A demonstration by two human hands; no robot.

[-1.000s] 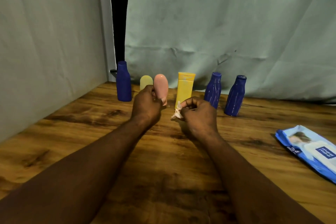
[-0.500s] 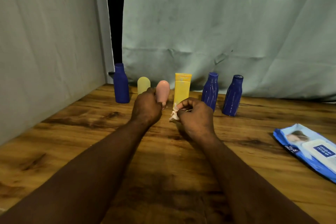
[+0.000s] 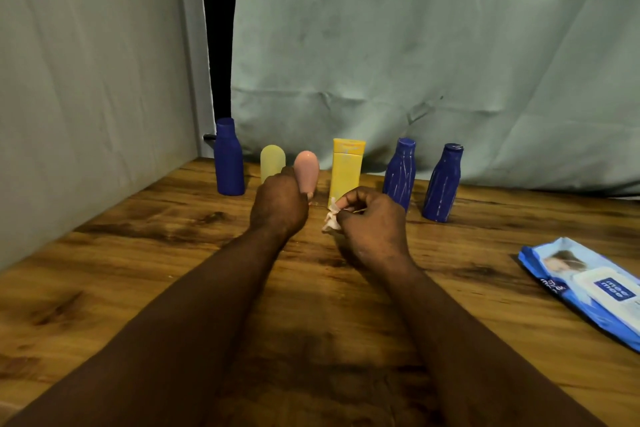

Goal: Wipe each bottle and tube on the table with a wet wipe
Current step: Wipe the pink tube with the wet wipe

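A row of containers stands along the back of the wooden table [image 3: 138,253]: a smooth blue bottle [image 3: 228,158], a pale yellow tube [image 3: 272,159], a pink tube [image 3: 307,172], a yellow tube [image 3: 346,172] and two ribbed blue bottles [image 3: 400,172] [image 3: 443,184]. My left hand [image 3: 278,201] grips the pink tube low down, its base at the table. My right hand [image 3: 372,222] pinches a crumpled white wet wipe [image 3: 331,218] just right of the pink tube, in front of the yellow tube.
A blue pack of wet wipes [image 3: 588,288] lies flat at the right edge of the table. Grey-green cloth hangs behind the row and along the left side. The table's near half holds only my forearms.
My left hand has lowered the pink tube from raised to down at the table, into the row. My right hand with the wipe has stayed almost still.
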